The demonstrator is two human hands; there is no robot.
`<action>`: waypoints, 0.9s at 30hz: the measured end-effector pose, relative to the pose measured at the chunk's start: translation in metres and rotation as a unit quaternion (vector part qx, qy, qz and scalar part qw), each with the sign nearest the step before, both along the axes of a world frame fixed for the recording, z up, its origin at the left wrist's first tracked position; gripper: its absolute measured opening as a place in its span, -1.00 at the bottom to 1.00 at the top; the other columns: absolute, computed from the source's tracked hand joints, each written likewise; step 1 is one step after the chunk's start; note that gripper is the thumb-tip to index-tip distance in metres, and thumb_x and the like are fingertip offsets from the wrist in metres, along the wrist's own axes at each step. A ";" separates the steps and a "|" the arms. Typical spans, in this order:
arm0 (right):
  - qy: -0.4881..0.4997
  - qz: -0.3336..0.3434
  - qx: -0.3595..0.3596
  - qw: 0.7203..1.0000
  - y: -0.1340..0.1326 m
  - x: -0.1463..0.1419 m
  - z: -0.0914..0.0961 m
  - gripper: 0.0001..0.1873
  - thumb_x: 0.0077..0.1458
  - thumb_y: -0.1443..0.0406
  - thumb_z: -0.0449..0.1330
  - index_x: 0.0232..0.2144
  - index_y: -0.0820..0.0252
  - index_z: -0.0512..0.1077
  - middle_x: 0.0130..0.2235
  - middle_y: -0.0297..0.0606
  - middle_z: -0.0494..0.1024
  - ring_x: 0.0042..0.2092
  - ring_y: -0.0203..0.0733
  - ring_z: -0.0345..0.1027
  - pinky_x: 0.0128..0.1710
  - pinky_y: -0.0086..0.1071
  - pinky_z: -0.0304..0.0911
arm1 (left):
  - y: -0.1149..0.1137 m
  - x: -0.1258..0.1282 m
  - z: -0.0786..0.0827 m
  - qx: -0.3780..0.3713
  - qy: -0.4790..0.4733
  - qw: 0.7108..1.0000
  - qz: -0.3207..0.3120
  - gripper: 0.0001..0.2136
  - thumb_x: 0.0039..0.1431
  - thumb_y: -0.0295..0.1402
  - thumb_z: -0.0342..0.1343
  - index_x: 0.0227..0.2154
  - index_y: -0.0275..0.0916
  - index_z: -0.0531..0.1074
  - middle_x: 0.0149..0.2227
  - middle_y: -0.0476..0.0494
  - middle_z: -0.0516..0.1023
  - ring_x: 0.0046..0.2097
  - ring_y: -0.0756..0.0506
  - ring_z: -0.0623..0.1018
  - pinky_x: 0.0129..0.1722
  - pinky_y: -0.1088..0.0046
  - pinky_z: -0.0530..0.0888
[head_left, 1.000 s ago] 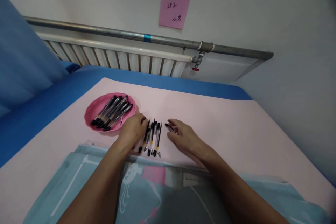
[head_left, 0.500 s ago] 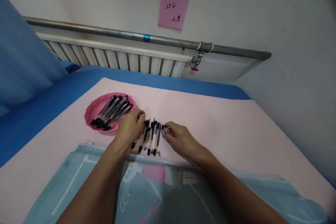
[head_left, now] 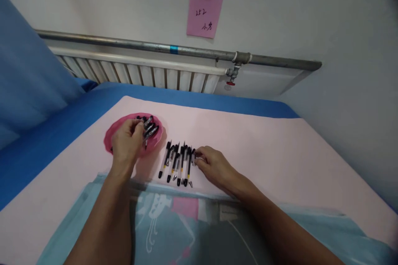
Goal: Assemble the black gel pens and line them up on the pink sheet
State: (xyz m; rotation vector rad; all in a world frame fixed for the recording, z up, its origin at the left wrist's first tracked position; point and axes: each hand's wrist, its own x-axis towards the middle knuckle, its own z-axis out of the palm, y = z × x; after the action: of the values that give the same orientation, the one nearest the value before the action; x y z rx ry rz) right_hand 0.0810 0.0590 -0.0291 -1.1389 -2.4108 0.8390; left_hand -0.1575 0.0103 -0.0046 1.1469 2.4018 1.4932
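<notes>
My left hand (head_left: 128, 138) is over the pink bowl (head_left: 107, 138), its thumb and fingers pinched at the cap end of a pen. The hand covers part of the black-capped pens (head_left: 151, 129) heaped there. On the pink tabletop, to the right of the bowl, several taken-apart pens (head_left: 181, 165) lie in a row, tips pointing away from me. Loose caps lie among them, and small metal pen tips (head_left: 174, 177) are near their lower ends. At the row's right end, my right hand (head_left: 214, 165) has its thumb and forefinger closed at a clear pen cap (head_left: 193, 157).
Light blue patterned cloth (head_left: 161, 223) covers the near edge and my lap. Beyond the pink surface (head_left: 255, 145) run a blue border (head_left: 186, 96), a white radiator (head_left: 149, 75) and a metal pipe (head_left: 124, 42). A blue curtain (head_left: 34, 70) hangs at left.
My left hand has moved left from the row of pens to the bowl. The right hand stays beside the row; the cap at its fingertips now stands more in line with the pens.
</notes>
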 end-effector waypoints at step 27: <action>0.060 -0.101 -0.003 0.993 0.032 0.019 -0.004 -0.81 -0.05 0.31 0.01 -0.43 0.20 0.42 -0.39 -0.24 0.48 -0.35 -0.21 0.32 -0.33 -0.36 0.19 | 0.019 -0.004 -0.003 -0.195 0.177 0.965 -0.011 -0.79 0.06 -0.35 -0.07 -0.40 -0.33 0.43 -0.26 -0.36 0.48 -0.16 -0.26 0.45 -0.19 0.22 0.34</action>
State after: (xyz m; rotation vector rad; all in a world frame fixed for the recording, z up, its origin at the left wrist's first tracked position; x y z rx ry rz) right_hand 0.0999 0.0910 -0.0334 -1.2714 -2.1547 0.8237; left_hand -0.1619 0.0290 -0.0071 1.4255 2.7227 0.7993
